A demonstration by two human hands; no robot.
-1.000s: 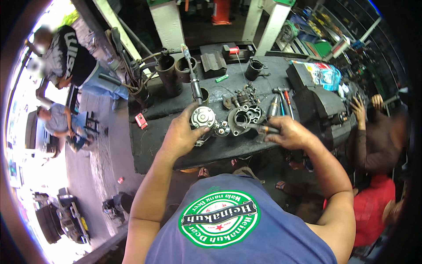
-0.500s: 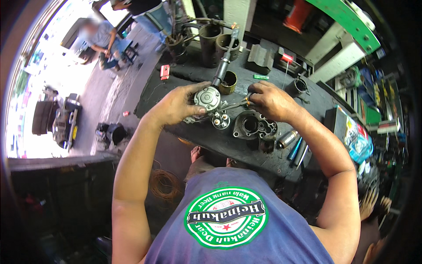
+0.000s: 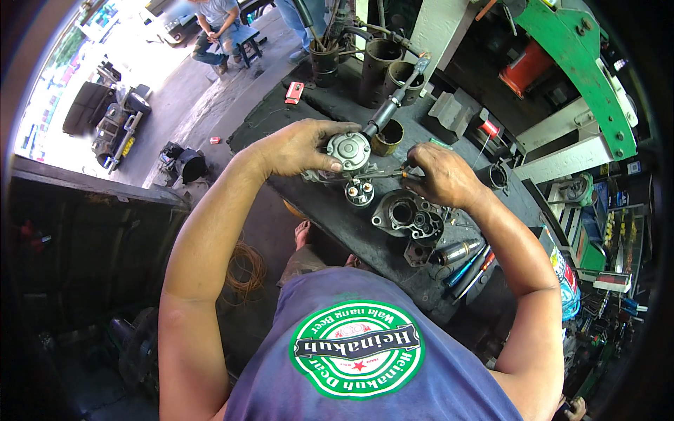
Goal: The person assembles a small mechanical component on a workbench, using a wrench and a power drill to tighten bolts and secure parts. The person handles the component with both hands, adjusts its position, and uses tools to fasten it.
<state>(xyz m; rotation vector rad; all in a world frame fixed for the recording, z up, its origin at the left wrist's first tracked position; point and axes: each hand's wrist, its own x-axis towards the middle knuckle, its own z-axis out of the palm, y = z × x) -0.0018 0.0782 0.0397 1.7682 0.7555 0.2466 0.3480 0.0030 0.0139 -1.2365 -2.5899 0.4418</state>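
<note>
A starter motor stands on the dark bench, its round metal end cap (image 3: 349,152) facing up. My left hand (image 3: 303,146) curls around the cap, thumb on the near side and fingers on the far side. Just below the cap is a small cylinder with copper-coloured terminals (image 3: 359,191). My right hand (image 3: 447,175) is closed on a slim metal tool with an orange handle (image 3: 407,175); its shaft reaches left to the near edge of the cap. The tool's tip is hard to make out. A cast metal housing with round openings (image 3: 408,214) lies nearer to me.
A long-handled ratchet-like tool (image 3: 390,105) rises behind the motor, beside a small yellowish cup (image 3: 387,137). Metal cans (image 3: 380,67) stand at the back. A metal cylinder (image 3: 460,250) and several pens or slim tools (image 3: 469,271) lie at the right edge.
The slim tool has moved left, closer in against the motor's cap, and my right hand has followed. My left hand keeps its hold. The whole view has shifted and turned slightly.
</note>
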